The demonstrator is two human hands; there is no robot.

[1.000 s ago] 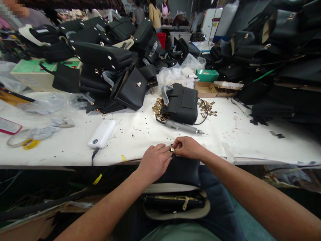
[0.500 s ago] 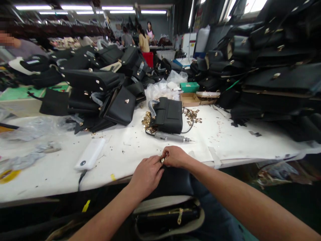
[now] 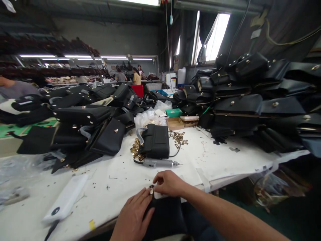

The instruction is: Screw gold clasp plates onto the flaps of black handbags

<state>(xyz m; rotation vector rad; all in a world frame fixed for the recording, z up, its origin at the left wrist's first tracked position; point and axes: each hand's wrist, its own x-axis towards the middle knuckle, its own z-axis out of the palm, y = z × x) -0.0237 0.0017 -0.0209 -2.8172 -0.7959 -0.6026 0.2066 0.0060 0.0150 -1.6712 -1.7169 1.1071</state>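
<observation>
My left hand (image 3: pixel 134 216) lies flat on a black bag (image 3: pixel 167 217) at the near table edge, fingers by a small gold clasp (image 3: pixel 151 190). Pinching at that clasp on the bag's top edge is my right hand (image 3: pixel 169 183). Just beyond them a grey electric screwdriver (image 3: pixel 160 163) lies on the white table (image 3: pixel 220 157), in front of another black bag (image 3: pixel 155 145) and a heap of gold clasps (image 3: pixel 136 151).
Black bags are piled at left (image 3: pixel 85 115) and stacked at right (image 3: pixel 250 100). A white power bank (image 3: pixel 66 199) lies at near left. A cardboard box (image 3: pixel 175 123) and green box (image 3: pixel 174 112) sit behind. People stand far back (image 3: pixel 136 77).
The camera has tilted up, so hands and bag sit lower in view and the lap is out of sight. Both hands stay at the clasp on the bag's edge.
</observation>
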